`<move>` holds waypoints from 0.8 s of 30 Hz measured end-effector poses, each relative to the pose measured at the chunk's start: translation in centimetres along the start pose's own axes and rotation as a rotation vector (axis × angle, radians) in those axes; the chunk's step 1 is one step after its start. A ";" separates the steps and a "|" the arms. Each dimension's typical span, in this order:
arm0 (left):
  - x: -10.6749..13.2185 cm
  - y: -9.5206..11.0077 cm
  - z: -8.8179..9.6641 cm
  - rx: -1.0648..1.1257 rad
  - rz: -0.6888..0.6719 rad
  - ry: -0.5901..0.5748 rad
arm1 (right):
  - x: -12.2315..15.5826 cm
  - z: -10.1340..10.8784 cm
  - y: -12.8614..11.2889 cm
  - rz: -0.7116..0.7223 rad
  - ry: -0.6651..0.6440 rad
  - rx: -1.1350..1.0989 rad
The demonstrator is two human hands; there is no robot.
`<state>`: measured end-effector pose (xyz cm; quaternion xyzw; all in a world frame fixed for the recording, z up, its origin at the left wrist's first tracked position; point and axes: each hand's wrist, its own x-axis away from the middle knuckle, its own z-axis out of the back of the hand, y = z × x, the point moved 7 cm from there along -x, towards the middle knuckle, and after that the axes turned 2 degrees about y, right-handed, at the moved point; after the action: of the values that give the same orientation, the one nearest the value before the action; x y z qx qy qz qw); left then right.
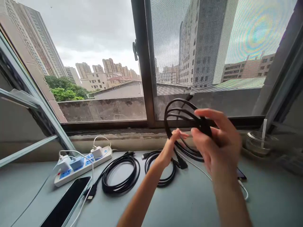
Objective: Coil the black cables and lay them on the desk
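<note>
We should gather the coiled black rubbery-looking cable evenly, our right hand grasping it above the flat grey-blue tabletop; whether our left hand grips it, we cannot tell.

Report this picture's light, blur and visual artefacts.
Head view: overcast daylight comes through the dark-framed window; head view: rainbow moiré rings mark the grey mesh screen, upper right; head view: bare right hand looks soft; head view: clear round cup with a pale straw looks smeared.
</note>
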<state>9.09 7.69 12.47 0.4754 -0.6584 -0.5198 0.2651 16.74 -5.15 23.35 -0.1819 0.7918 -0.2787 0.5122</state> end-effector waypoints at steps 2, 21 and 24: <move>-0.6 1.1 0.3 0.084 -0.029 -0.002 | -1.4 0.7 2.7 -0.027 0.072 -0.086; 2.0 10.2 4.6 -0.265 -0.312 0.017 | -1.7 -2.2 7.9 0.023 -0.044 0.318; 2.5 10.6 5.2 -0.250 -0.236 0.057 | -1.3 -3.1 8.1 0.042 -0.137 0.318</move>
<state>-0.09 7.76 20.39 0.5273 -0.5207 -0.6113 0.2779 14.42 2.71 20.16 -0.1007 0.7045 -0.3766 0.5930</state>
